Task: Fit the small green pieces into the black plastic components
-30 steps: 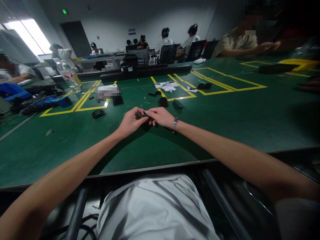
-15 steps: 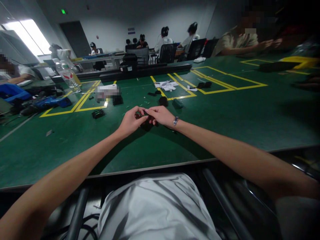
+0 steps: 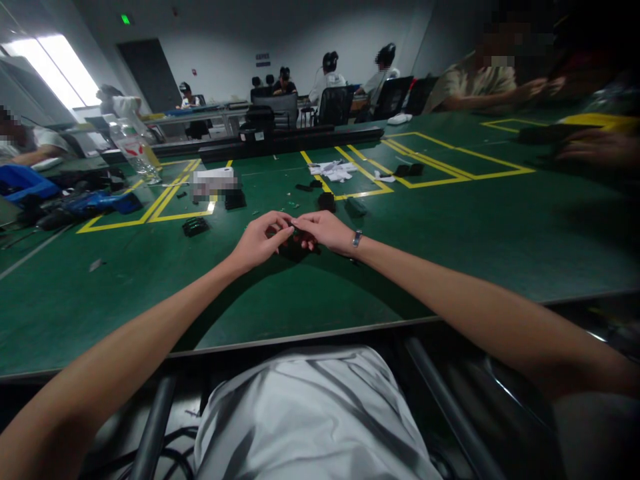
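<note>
My left hand [image 3: 260,239] and my right hand [image 3: 324,230] meet over the green table [image 3: 310,293], fingertips touching or nearly so. Both are closed in a pinch around a small dark part [image 3: 296,229], mostly covered by the fingers; its kind cannot be made out. Just beyond my right hand lie a black block-like piece [image 3: 327,201] and a dark grey-green one [image 3: 355,207]. To the left of my left hand sits a black piece with green in it [image 3: 195,227]. Tiny green bits [image 3: 294,205] are scattered past my fingertips.
Crumpled white paper [image 3: 334,171] and black pieces [image 3: 409,170] lie farther back. A clear bottle [image 3: 134,152] stands at the left, near blue tools [image 3: 107,202]. A long black bar [image 3: 300,140] runs across the back. Other people sit around; one person's hands [image 3: 543,88] show at right.
Both hands stay together at nearly the same spot. The left thumb and fingers have shifted slightly around the dark part. At far right, another person's hand has come farther into view.
</note>
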Tool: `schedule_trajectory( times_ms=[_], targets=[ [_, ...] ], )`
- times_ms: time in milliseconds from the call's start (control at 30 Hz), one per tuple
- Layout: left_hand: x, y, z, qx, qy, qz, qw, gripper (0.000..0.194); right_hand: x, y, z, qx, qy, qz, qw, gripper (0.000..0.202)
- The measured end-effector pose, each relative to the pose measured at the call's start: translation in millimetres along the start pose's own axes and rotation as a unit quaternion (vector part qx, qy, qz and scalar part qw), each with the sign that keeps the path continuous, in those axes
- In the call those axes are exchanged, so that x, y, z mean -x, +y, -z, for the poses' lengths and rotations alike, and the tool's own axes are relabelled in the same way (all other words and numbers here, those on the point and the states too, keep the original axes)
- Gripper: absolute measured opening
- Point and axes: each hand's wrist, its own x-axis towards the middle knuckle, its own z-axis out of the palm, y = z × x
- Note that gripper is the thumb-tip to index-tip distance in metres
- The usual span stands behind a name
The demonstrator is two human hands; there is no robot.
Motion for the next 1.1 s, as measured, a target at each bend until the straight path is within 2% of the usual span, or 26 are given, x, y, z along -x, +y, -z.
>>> schedule_trajectory(
  times_ms=[200,333,733,1100],
  targets=[
    [0,10,4.4,-0.118,-0.003,-0.057,0.991,0.020,0,-2,-1,-0.013,0.009,-0.014,1.000,0.026],
    [0,15,5.3,-0.160,-0.015,-0.079,0.984,0.016,1,-4,-2,-0.016,0.014,-0.021,1.000,0.025],
    [2,19,2.6,-0.146,-0.037,-0.056,0.987,0.017,1,-2,-1,0.034,0.014,-0.013,0.999,0.026],
    [1,16,0.8,-0.135,-0.008,-0.060,0.989,0.013,1,-4,-2,0.026,0.023,-0.019,0.999,0.025]
  ],
)
